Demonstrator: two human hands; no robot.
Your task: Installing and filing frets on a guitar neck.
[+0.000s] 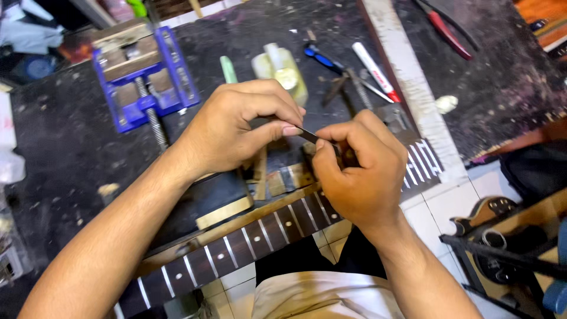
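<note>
The left hand [236, 127] pinches one end of a thin dark strip [307, 136] between thumb and forefinger; the right hand [354, 171] closes on its other end, so both steady it just above the guitar neck [248, 242] (dark fretboard, pale frets and dots). Behind the neck stands a blue vise [144, 74].

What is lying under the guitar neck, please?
Under the guitar neck are a dark worktable, a pale wooden block and white floor tiles. The right hand covers the part beneath it.
</note>
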